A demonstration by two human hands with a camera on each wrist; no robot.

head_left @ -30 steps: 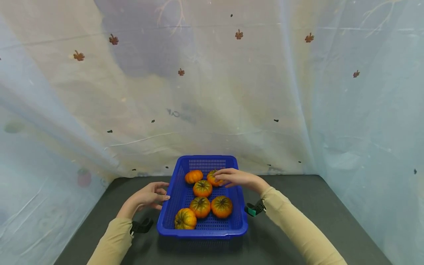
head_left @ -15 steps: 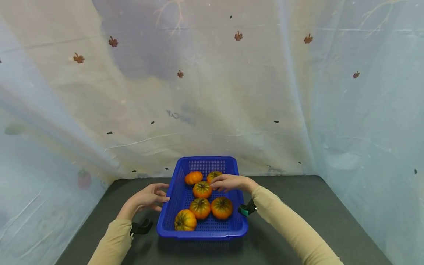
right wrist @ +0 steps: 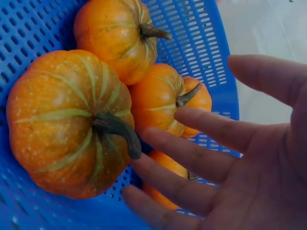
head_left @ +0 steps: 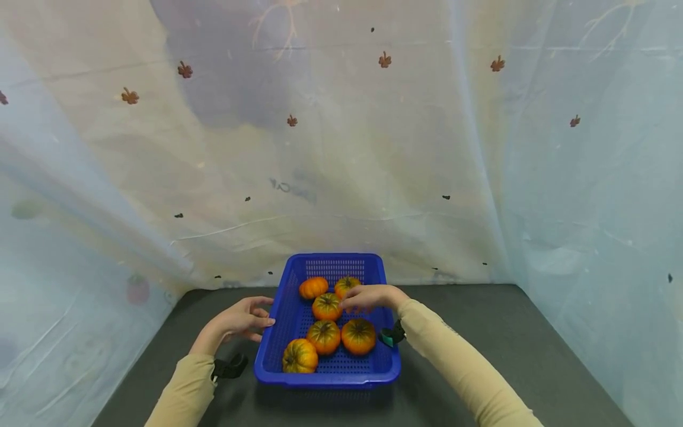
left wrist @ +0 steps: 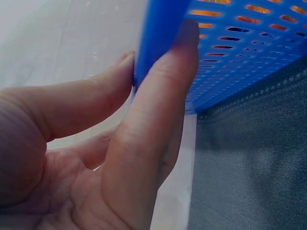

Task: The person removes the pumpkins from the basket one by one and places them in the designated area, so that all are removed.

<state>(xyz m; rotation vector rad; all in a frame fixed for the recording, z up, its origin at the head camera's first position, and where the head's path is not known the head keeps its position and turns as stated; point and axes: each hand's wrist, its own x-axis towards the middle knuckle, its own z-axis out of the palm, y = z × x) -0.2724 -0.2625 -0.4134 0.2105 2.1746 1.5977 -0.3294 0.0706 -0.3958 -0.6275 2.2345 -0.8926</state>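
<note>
A blue perforated plastic basket (head_left: 326, 379) holds several small orange pumpkins with greenish tops. At its left side, my left hand (head_left: 239, 317) pinches the rim; the left wrist view shows the thumb on one face of the basket's rim (left wrist: 158, 33) and the fingers on the other. My right hand (head_left: 373, 298) is over the basket's right half, by the central pumpkin (head_left: 326, 307) and the back right pumpkin (head_left: 345, 286). In the right wrist view its fingers are spread and hold nothing, with fingertips close to the stem of a large pumpkin (right wrist: 62, 129).
The basket rests on a dark table (head_left: 469, 344). Behind it hangs a pale plastic sheet (head_left: 341, 178) with leaf prints, and similar sheeting stands at both sides. In front are the front left pumpkin (head_left: 300, 357) and the front right pumpkin (head_left: 358, 337).
My right hand has moved left and slightly nearer from the back right pumpkin, uncovering more of it. The left hand stays on the rim, and the pumpkins keep their places.
</note>
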